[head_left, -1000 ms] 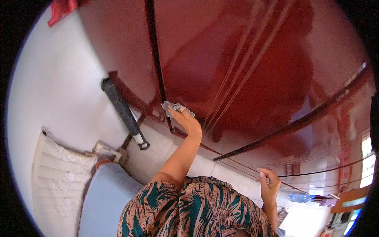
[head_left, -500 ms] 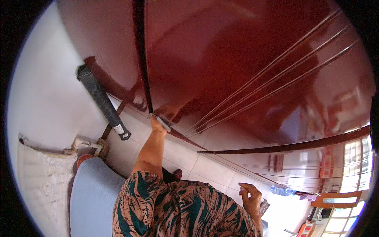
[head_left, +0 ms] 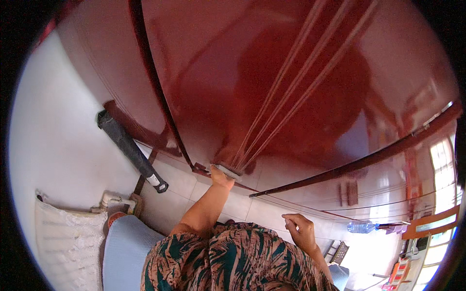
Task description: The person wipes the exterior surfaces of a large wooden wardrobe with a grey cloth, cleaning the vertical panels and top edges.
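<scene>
Head view: left hand presses a small grey cloth flat against the glossy dark-red fridge door — at its bottom edge; right hand, loosely curled and empty, hangs below.

Daylight is entering from the window at the right edge, which is overexposing to near white. The glossy red door is reflecting that light as broad pale glare and is carrying a dark reflected silhouette at its centre. The white wall at left is rendering bright and even. Fisheye distortion is bending straight edges toward the rim — a black vignette is ringing the frame — and focus is softening slightly at the periphery
</scene>
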`<move>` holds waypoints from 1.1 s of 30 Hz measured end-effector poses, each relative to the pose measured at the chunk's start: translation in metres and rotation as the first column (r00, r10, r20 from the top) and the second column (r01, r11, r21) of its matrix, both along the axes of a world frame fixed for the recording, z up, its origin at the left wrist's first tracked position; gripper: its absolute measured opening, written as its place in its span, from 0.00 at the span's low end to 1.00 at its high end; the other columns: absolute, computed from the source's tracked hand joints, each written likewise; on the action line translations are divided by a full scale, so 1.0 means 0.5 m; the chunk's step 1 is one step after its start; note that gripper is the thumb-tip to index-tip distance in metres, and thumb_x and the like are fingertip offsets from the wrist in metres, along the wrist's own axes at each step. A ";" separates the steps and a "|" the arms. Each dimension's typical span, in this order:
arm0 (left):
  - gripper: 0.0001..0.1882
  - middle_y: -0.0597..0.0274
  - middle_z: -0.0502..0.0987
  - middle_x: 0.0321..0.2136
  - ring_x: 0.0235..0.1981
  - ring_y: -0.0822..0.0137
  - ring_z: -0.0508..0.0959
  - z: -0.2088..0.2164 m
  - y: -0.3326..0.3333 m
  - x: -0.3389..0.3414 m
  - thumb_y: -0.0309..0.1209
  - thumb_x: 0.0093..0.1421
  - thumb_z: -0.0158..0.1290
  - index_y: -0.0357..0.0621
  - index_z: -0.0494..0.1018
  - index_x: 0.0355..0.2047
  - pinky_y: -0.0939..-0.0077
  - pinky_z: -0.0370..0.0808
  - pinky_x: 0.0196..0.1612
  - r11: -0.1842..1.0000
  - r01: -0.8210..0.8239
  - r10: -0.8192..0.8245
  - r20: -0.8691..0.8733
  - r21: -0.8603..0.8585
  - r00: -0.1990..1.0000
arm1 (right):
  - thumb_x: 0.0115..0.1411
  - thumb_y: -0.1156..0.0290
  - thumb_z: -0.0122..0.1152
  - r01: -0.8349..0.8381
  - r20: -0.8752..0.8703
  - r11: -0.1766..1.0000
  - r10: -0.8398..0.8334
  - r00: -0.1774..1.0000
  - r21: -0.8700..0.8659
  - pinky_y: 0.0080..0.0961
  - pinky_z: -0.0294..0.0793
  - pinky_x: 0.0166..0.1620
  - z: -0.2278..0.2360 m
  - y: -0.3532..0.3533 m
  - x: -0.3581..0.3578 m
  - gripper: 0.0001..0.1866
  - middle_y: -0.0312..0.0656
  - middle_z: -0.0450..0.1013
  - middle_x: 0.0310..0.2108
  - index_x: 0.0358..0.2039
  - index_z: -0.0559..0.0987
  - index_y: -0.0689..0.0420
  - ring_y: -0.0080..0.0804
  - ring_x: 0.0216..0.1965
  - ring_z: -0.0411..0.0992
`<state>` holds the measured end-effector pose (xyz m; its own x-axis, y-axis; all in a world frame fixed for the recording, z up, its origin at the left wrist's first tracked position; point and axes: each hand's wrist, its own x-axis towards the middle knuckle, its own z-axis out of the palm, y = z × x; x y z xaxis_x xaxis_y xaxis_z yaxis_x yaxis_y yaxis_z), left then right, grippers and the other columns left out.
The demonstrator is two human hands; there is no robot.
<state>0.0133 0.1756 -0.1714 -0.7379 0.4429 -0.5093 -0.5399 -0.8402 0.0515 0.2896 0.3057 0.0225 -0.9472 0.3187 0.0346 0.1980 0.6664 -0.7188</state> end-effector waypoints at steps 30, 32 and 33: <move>0.31 0.41 0.51 0.67 0.68 0.39 0.49 0.710 0.009 -0.002 0.49 0.67 0.39 0.44 0.59 0.65 0.39 0.42 0.65 -0.079 -0.935 -0.797 -0.585 0.345 -0.148 | 0.59 0.72 0.59 -0.044 -0.244 0.995 0.066 0.968 0.094 0.32 0.76 0.36 -0.001 0.058 -0.004 0.07 0.47 0.78 0.32 0.37 0.81 0.57 0.43 0.32 0.77; 0.30 0.43 0.52 0.67 0.68 0.40 0.50 0.771 0.012 -0.005 0.47 0.66 0.41 0.46 0.60 0.65 0.40 0.42 0.65 -0.099 -0.917 -0.782 -0.601 0.386 -0.168 | 0.59 0.73 0.59 -0.017 -0.299 1.000 0.017 0.954 0.004 0.32 0.76 0.36 0.020 0.067 -0.015 0.07 0.46 0.78 0.32 0.38 0.81 0.56 0.42 0.32 0.77; 0.30 0.45 0.53 0.67 0.68 0.41 0.51 0.793 0.017 -0.006 0.45 0.65 0.42 0.47 0.60 0.64 0.41 0.42 0.65 -0.101 -0.914 -0.764 -0.619 0.392 -0.181 | 0.58 0.75 0.59 -0.007 -0.334 0.999 -0.006 0.943 -0.038 0.31 0.75 0.35 0.030 0.074 -0.022 0.07 0.46 0.78 0.31 0.38 0.81 0.57 0.40 0.31 0.77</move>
<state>0.0102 0.1843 0.2253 -0.0868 0.1946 0.9770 0.8472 0.5305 -0.0304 0.2788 0.3428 0.0378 -0.8837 0.3250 0.3368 -0.0583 0.6376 -0.7682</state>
